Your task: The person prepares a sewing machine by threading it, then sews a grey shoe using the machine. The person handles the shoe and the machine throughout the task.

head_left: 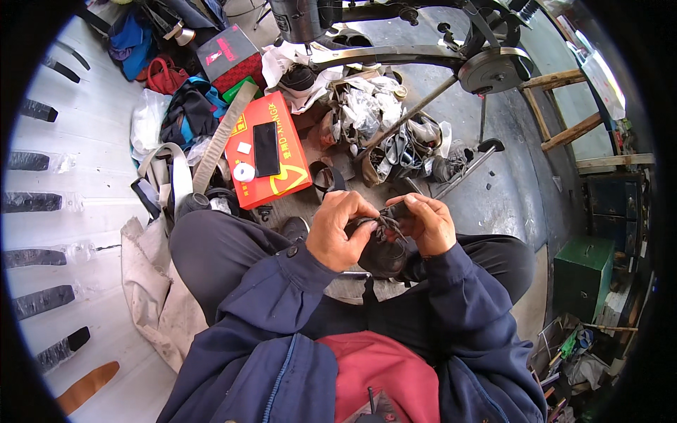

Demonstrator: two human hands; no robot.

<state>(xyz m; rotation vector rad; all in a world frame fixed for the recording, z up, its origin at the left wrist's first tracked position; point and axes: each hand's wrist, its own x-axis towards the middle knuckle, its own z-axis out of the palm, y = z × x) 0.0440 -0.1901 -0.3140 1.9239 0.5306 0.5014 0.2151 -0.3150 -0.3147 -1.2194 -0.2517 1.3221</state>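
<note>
A black shoe [384,255] with dark laces rests on my lap between my knees. My left hand [338,229] is closed on the shoe's upper near the laces, fingers curled over its top edge. My right hand [427,222] grips the other side, thumb and fingers pinching the laces or a dark strap at the shoe's opening. Both dark blue sleeves come in from the lower edge. The shoe's sole is hidden below my hands.
A red box [271,151] with a black phone and a white tape roll lies ahead on the left. Beyond it are bags, a heap of shoes and scraps [381,120] and a black stitching machine [423,53]. A green metal box [582,275] stands at right.
</note>
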